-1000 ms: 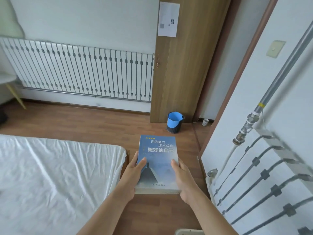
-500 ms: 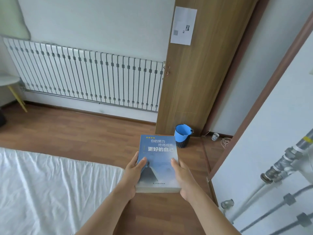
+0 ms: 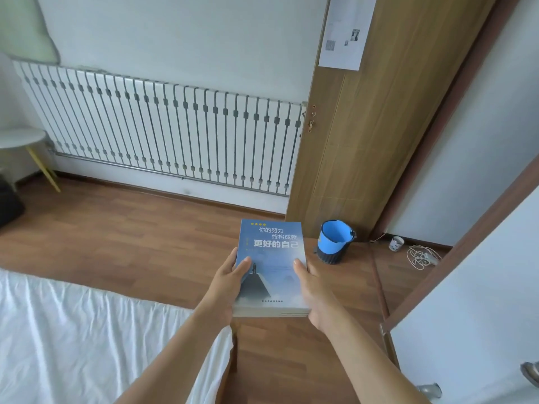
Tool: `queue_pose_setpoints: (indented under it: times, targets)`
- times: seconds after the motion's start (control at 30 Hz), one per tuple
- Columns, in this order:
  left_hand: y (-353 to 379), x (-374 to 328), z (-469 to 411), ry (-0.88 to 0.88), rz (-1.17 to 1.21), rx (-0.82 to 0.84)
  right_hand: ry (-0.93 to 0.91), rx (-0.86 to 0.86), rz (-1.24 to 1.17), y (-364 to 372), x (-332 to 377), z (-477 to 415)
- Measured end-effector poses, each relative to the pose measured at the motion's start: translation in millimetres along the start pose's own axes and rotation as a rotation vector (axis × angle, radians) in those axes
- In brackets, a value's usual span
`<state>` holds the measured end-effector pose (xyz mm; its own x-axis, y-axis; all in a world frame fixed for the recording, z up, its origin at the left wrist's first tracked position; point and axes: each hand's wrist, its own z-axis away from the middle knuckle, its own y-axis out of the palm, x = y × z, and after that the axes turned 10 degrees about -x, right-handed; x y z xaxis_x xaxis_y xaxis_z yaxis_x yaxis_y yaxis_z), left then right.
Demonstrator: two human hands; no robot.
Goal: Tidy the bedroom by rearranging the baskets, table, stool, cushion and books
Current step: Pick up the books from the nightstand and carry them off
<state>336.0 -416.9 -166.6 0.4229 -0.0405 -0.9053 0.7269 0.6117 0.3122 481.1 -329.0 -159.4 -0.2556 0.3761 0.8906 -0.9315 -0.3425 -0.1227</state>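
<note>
A wooden floor is shown, backed by a long white radiator. A wooden door stands open on the right, and the corner of a white-sheeted bed lies near left. Above the floor, just past the bed corner, what looks like a thin stack of books is carried flat, blue cover uppermost. It is clamped from both sides. The left hand is curled round the left edge with the thumb laid on the cover, and the right hand is set the same way on the right edge. The underside is hidden, so whether it is supported by the fingers cannot be told.

Now the risks, as judged. Only the near half of the stack is gripped, so the far end could dip and the lower books could slide out forward if the squeeze is eased. A blue bucket stands on the floor just beyond, near the door, with a small cup and a loose white cable further right. Any of these could be kicked or tripped over if that path is taken. The bed corner could be clipped by the left forearm.
</note>
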Motion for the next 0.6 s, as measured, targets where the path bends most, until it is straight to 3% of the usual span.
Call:
queue_pose_setpoints:
  times: [0.2,0.6]
  targets:
    - [12,-1,-67,0.003,0.017,-0.030,-0.038,0.016,0.003,4,30,-64]
    - [110,-26,-220,0.028,0.067,-0.158,-0.130,0.098,0.065,-28,119,-239]
